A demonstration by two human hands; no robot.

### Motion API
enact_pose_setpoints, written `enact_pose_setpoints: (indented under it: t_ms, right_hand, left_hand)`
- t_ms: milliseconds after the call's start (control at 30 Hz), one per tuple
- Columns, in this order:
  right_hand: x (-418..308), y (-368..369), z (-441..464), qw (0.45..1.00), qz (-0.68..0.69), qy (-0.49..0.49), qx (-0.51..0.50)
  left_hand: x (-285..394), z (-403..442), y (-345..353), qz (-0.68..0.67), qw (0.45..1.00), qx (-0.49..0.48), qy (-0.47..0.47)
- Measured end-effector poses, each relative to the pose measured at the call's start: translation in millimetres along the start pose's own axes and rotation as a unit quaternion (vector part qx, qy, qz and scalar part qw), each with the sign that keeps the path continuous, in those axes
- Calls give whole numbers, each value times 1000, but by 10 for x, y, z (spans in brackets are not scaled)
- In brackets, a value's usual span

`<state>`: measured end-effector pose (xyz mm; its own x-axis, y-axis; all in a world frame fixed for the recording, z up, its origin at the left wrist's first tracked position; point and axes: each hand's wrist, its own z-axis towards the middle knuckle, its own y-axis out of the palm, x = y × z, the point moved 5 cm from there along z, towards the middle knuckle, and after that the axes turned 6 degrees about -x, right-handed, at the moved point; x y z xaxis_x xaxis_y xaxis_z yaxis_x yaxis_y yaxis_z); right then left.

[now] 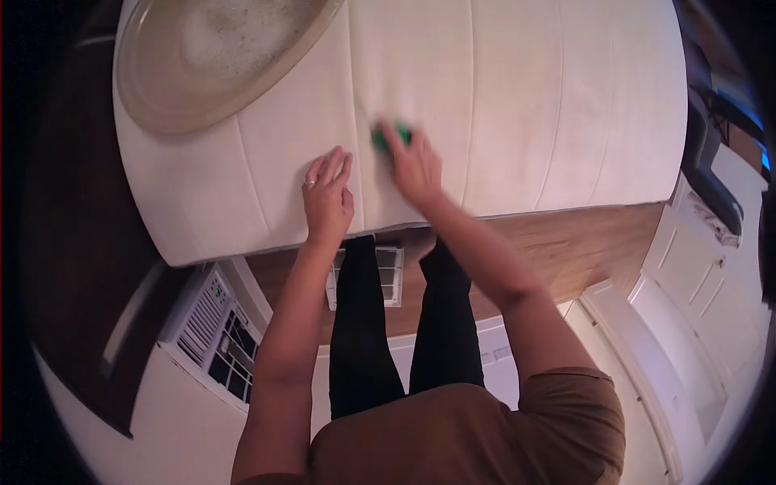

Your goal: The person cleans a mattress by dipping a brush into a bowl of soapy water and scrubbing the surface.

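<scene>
My right hand (415,168) is closed on a small green object (391,137), blurred by motion, against the cream quilted surface (517,105). What the green object is, I cannot make out. To its left, my left hand (327,194) lies on the same surface, fingers stretched out and a ring on one of them. A large beige basin (170,101) with foamy liquid inside rests at the upper left of the surface, beyond my left hand.
A dark brown panel (73,202) runs along the left side. At the lower left is a white air conditioner (212,323). Below the surface's edge lie wood flooring (550,250) and a white grille (390,275). A white door (687,267) is at the right.
</scene>
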<state>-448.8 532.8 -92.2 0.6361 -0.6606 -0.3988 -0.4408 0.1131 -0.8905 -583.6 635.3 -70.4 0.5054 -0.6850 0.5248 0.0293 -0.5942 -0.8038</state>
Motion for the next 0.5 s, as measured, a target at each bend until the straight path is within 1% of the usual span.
enact_pose_setpoints:
  t_ms: [33, 67, 100, 133, 200, 233, 267, 300, 333, 367, 467, 500]
  right_hand:
    - [-49, -174, 513, 998, -1, 29, 47]
    - [-50, -255, 950, 993, -3, 42, 115]
    - [-59, -335, 1359, 988, -2, 60, 146]
    - [-123, -304, 1402, 987, -1, 67, 146]
    - [-146, -313, 1315, 978, 11, 84, 191]
    - [-140, -211, 955, 984, 29, 109, 136]
    - [-169, -134, 489, 985, 36, 121, 116]
    - [-182, 64, -12, 989, 15, 113, 98]
    - [-213, 260, -504, 988, 20, 152, 36]
    - [-261, 357, -886, 988, 32, 151, 19]
    - [-206, 246, -702, 988, 45, 149, 13]
    - [-147, 178, -303, 987, 39, 153, 2]
  left_hand:
    - [6, 38, 14, 13, 1000, 13, 8]
    - [14, 51, 54, 36, 999, -2, 7]
    - [15, 49, 71, 37, 999, -14, 11]
    - [17, 77, 67, 37, 999, -12, 12]
    - [16, 27, 84, 30, 999, -23, 22]
    - [8, 33, 77, 31, 999, -33, 26]
    - [1, 58, 51, 35, 998, -42, 31]
    - [-12, 53, 26, 33, 998, -42, 36]
    - [-22, 55, 31, 35, 997, -55, 40]
    - [-26, 65, 33, 38, 996, -67, 44]
    - [-45, 70, 37, 40, 995, -80, 48]
    - [-47, 55, 32, 42, 994, -82, 53]
